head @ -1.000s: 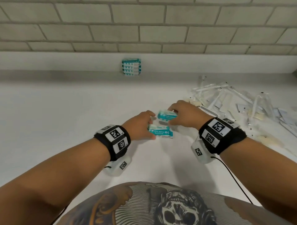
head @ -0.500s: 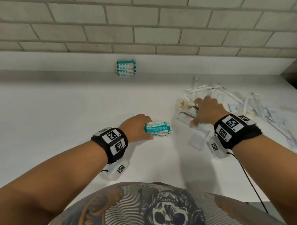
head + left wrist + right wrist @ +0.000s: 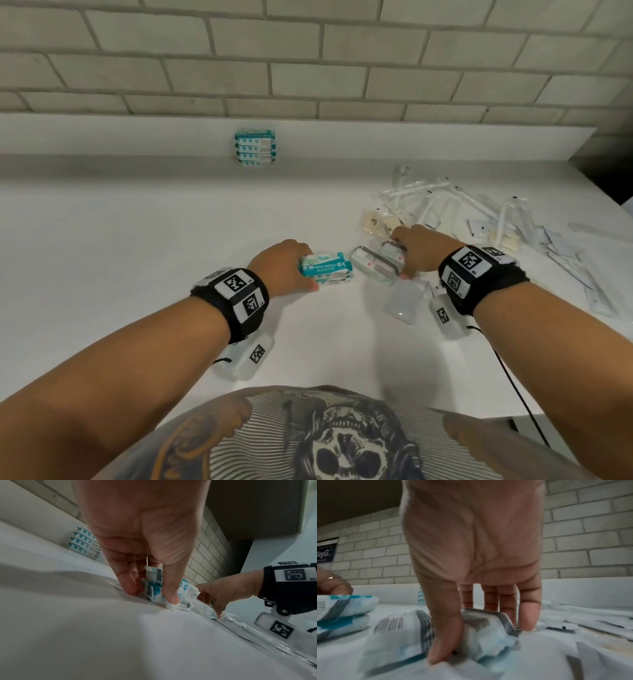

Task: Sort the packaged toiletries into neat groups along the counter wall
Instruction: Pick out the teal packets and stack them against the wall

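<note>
Two teal-and-white mini wipes packs (image 3: pixel 325 270) lie stacked mid-counter. My left hand (image 3: pixel 301 269) grips their left end, thumb on the near side and fingers on the far side; the left wrist view shows the same hold on the packs (image 3: pixel 187 589). Just to the right, my right hand (image 3: pixel 402 255) curls thumb and fingers round more wipes packs (image 3: pixel 371 263) lying back side up, barcode showing (image 3: pixel 399 631). Several matching packs (image 3: pixel 255 149) stand stacked against the counter wall.
A loose pile of clear-wrapped toothbrushes and small sachets (image 3: pixel 445 202) spreads over the counter's right side. Flat white sachets (image 3: pixel 582 270) lie further right. A clear plastic bag (image 3: pixel 404 303) lies under my right wrist. The counter's right corner (image 3: pixel 609 205) is close.
My right hand left a pack on the left hand's stack, reached right into the pile, and now grips wipes packs there, drawn slightly left. My left hand stayed on its stack.
</note>
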`<action>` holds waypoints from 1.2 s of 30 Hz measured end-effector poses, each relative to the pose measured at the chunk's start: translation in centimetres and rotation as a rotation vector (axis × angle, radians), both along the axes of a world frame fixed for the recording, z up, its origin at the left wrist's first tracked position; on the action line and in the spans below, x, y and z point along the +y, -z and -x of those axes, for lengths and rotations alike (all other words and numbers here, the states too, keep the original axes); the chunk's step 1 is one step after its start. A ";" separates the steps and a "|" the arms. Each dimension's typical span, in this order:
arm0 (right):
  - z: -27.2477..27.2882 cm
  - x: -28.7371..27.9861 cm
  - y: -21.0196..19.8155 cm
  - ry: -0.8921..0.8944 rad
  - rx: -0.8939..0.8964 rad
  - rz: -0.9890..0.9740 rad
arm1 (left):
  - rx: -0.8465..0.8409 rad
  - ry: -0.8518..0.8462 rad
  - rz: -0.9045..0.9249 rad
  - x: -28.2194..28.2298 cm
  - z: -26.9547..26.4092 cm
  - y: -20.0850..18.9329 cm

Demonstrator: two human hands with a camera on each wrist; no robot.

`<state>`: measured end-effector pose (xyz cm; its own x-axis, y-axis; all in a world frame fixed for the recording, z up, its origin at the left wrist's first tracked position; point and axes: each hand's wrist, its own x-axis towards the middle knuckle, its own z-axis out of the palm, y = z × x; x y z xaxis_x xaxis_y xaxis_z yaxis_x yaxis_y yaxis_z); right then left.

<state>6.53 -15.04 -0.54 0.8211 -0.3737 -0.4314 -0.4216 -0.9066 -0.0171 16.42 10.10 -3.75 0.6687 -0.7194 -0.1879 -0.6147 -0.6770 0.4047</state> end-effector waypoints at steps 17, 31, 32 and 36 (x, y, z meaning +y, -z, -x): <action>-3.3 5.4 -1.4 0.295 -0.230 -0.936 | -0.019 0.009 0.002 -0.1 0.3 -0.4; -2.2 4.6 -2.2 -0.029 -0.185 -0.185 | 0.032 0.015 0.075 -0.3 0.0 -0.2; -2.0 4.0 -1.7 -0.029 -0.117 -0.144 | 0.024 0.019 0.068 -0.3 0.0 -0.2; -1.2 3.0 -0.2 -0.025 -0.026 -0.187 | 0.018 0.035 0.066 -0.4 -0.2 -0.4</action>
<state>7.69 -12.07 -0.38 0.8410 -0.2682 -0.4698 -0.3959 -0.8970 -0.1965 16.57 9.68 -3.35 0.6396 -0.7538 -0.1510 -0.6302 -0.6266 0.4585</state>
